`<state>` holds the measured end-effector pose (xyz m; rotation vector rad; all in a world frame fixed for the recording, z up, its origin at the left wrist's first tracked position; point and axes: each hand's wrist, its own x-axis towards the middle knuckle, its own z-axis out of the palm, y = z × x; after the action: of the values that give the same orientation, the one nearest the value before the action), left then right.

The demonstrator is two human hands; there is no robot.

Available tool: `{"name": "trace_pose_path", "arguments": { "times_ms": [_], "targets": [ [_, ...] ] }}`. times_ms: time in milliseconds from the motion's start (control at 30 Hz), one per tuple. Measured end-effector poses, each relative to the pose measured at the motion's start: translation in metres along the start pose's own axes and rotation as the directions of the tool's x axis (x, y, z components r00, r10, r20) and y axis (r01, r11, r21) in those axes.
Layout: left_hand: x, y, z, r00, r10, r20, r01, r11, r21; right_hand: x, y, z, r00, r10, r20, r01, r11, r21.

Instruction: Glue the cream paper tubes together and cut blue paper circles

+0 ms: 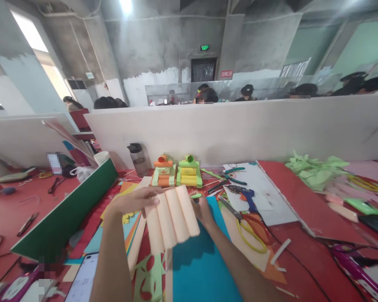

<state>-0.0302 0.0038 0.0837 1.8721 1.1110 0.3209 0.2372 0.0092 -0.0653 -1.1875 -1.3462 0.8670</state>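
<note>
My left hand [141, 200] grips the left side of a cream panel [173, 220] of several paper tubes joined side by side. The panel is held tilted above a blue sheet [198, 268]. At its right edge my right hand [203, 208] is closed, with a small light-green piece [195, 196] at its fingers. Most of those fingertips are hidden behind the panel. Beyond the hands stand two paper models made of rolled tubes, an orange one [163, 172] and a green and yellow one [189, 173].
Scissors [253, 235], a blue glue gun [247, 195] and pliers [236, 176] lie on the right. A dark bottle [137, 159] stands at the back left, near a green board [69, 214]. A phone [82, 277] lies front left. A white partition [239, 130] crosses behind.
</note>
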Motion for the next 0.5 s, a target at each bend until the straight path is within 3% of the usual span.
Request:
{"name": "trace_pose_path", "arguments": {
  "times_ms": [167,233,433,500],
  "targets": [
    [-0.005,-0.036,0.046,0.981,-0.127,0.145,0.134,0.99,-0.042,0.01,-0.025,-0.02,0.997,-0.049,-0.06,0.054,0.996,0.071],
    [-0.003,-0.047,0.054,0.977,-0.176,0.118,0.176,0.984,0.012,0.014,-0.034,-0.034,0.995,-0.063,-0.071,0.07,0.993,0.094],
    [0.01,-0.057,0.063,0.991,-0.105,0.081,0.08,0.961,0.266,0.006,-0.039,-0.062,0.993,-0.066,-0.099,0.078,0.989,0.129],
    [0.023,-0.049,0.066,0.999,-0.037,-0.007,0.038,0.957,0.288,0.0,-0.032,-0.06,0.996,-0.03,-0.079,0.04,0.99,0.135]
  ]
}}
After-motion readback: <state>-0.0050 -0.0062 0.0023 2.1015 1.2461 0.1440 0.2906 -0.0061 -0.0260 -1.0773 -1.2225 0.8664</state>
